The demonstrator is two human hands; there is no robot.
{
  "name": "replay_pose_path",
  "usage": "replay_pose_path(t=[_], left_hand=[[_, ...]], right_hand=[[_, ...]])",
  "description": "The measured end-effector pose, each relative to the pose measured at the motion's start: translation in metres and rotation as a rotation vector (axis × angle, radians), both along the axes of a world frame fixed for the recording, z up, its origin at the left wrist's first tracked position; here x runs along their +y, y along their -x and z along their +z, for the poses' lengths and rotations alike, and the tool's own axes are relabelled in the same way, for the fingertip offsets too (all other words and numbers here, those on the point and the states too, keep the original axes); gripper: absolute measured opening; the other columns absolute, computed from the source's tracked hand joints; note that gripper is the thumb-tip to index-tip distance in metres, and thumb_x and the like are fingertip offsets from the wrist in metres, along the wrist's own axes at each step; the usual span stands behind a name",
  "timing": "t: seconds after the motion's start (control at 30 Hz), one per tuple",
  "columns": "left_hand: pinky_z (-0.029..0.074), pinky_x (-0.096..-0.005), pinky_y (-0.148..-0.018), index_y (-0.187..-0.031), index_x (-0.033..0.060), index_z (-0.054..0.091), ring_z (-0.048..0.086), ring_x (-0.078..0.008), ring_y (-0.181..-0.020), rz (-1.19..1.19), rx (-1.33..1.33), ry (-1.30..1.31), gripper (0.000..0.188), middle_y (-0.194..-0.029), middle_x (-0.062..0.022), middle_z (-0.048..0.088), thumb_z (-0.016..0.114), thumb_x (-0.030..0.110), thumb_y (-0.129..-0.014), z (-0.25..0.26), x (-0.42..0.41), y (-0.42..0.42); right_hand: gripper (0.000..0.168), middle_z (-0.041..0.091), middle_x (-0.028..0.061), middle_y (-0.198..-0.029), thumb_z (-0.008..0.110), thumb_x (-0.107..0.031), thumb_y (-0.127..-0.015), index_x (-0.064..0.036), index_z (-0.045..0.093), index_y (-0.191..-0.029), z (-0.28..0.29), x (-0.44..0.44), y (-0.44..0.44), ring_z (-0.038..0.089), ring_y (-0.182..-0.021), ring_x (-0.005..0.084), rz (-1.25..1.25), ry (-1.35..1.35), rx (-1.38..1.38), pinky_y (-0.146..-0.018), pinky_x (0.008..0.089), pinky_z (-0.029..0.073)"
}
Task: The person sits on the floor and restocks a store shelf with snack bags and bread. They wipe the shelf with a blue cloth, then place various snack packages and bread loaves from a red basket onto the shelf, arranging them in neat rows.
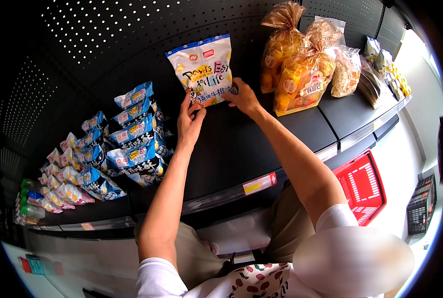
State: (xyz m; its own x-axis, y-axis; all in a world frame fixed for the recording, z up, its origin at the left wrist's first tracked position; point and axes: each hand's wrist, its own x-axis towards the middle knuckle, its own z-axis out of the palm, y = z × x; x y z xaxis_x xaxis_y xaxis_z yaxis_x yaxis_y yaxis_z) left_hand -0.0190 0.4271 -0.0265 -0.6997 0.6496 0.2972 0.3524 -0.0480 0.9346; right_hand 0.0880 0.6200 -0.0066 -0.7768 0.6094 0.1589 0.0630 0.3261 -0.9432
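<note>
A white snack bag (203, 70) with a blue top seal stands upright at the back of a black store shelf (221, 145), near the perforated back panel. My right hand (245, 97) grips the bag's lower right corner, thumb in front and the other fingers partly hidden behind it. At the lower left corner, my left hand (190, 121) has its fingers against the bag's bottom edge. Blue snack bags (134, 130) stand in a row just left of my left hand. Large clear bags of packaged bread or cakes (305, 78), with gathered brown tops, stand right of my right hand.
Pink-and-white snack bags (67, 177) and green-lidded jars (31, 210) line the far left. Bags of pale puffed snacks (346, 70) and more packets (383, 70) fill the right. A price tag (259, 183) sits on the shelf edge. A red shopping basket (363, 186) and black crate (422, 205) are below right.
</note>
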Motion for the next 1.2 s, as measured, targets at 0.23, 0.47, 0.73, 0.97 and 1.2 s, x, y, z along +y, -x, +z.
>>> replay_pose_path(t=[0.23, 0.47, 0.73, 0.97, 1.2], left_hand=[[0.04, -0.0448, -0.108, -0.157, 0.0077, 0.031, 0.055, -0.0237, -0.13, -0.009, -0.045, -0.027, 0.076, -0.143, -0.0175, 0.052, 0.07, 0.016, -0.092, -0.009, 0.002, 0.003], [0.056, -0.0301, -0.08, -0.137, 0.002, 0.051, 0.067, -0.0193, -0.1, 0.283, 0.119, 0.051, 0.046, -0.126, -0.0155, 0.061, 0.066, 0.015, -0.096, -0.007, -0.013, -0.025], [0.049, -0.0223, -0.061, -0.107, 0.0015, 0.068, 0.062, -0.0078, -0.069, -0.117, -0.046, 0.129, 0.021, -0.083, -0.0036, 0.07, 0.063, 0.021, -0.101, 0.014, -0.04, -0.083], [0.044, -0.0264, -0.056, -0.08, 0.0041, 0.067, 0.059, -0.0087, -0.061, -0.114, 0.249, 0.429, 0.035, -0.061, -0.002, 0.06, 0.062, 0.032, -0.101, 0.019, -0.065, -0.107], [0.044, -0.0292, -0.06, -0.081, 0.005, 0.066, 0.06, -0.011, -0.063, -0.278, 0.314, 0.514, 0.036, -0.067, -0.0035, 0.063, 0.057, 0.033, -0.103, 0.011, -0.062, -0.101]], right_hand=[[0.058, 0.068, 0.0186, -0.11, 0.079, -0.011, -0.082, 0.005, 0.052, -0.13, -0.002, -0.007, -0.001, 0.071, -0.078, 0.0198, -0.061, -0.034, 0.129, -0.062, 0.0309, 0.06], [0.067, 0.063, 0.0245, -0.123, 0.079, -0.013, -0.082, 0.006, 0.048, -0.138, 0.007, -0.014, -0.011, 0.072, -0.088, 0.0274, -0.108, -0.071, 0.029, -0.067, 0.0335, 0.061], [0.032, 0.065, 0.0261, -0.112, 0.07, -0.015, -0.088, 0.002, 0.062, -0.114, 0.014, -0.025, -0.053, 0.067, -0.097, 0.0415, -0.14, -0.578, -0.104, -0.086, 0.0476, 0.055], [0.016, 0.069, 0.0131, -0.081, 0.062, -0.015, -0.098, 0.0, 0.067, -0.1, 0.062, -0.054, -0.12, 0.069, -0.073, 0.0238, 0.077, -0.522, 0.077, -0.066, 0.0363, 0.054], [0.024, 0.058, 0.0, -0.068, 0.065, -0.021, -0.101, 0.0, 0.064, -0.089, 0.052, -0.089, -0.287, 0.048, -0.062, 0.0035, -0.306, -0.132, 0.252, -0.054, 0.025, 0.041]])
